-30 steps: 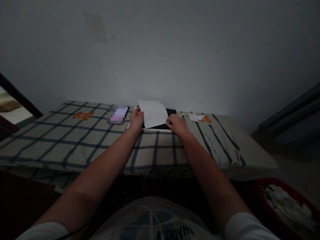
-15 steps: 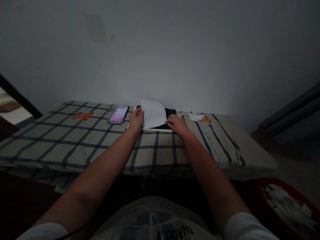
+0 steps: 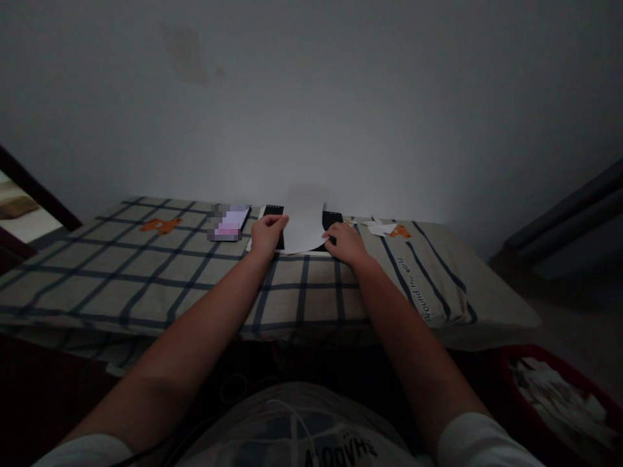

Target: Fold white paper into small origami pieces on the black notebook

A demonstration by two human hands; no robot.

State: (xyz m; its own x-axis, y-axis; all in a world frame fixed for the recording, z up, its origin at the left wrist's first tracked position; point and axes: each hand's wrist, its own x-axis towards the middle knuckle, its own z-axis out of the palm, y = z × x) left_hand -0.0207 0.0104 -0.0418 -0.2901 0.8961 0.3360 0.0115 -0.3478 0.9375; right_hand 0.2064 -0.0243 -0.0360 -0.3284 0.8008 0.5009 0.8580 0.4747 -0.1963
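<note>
A white sheet of paper [image 3: 304,227] curves upright over a black sheet with small holes along its far edge [image 3: 332,221]. White paper edges show beneath the black one. My left hand [image 3: 264,236] pinches the white sheet at its left edge, thumb and fingers pressed together. On the other side my right hand [image 3: 346,241] is closed at the sheet's lower right edge, its wrist low over the table. The fingertips of that hand are partly hidden against the black surface.
A checked tablecloth [image 3: 214,275] covers the table, which stands against a grey wall [image 3: 389,117]. Left of the papers lies a phone with a lit, blurred screen [image 3: 234,222]. White paper scraps [image 3: 382,228] lie to the right. A red basket [image 3: 509,355] holding white material stands lower right.
My left hand has shifted slightly right, bringing the white sheet's left edge with it. The sheet now looks narrower and rises higher at the back. My right hand has hardly moved.
</note>
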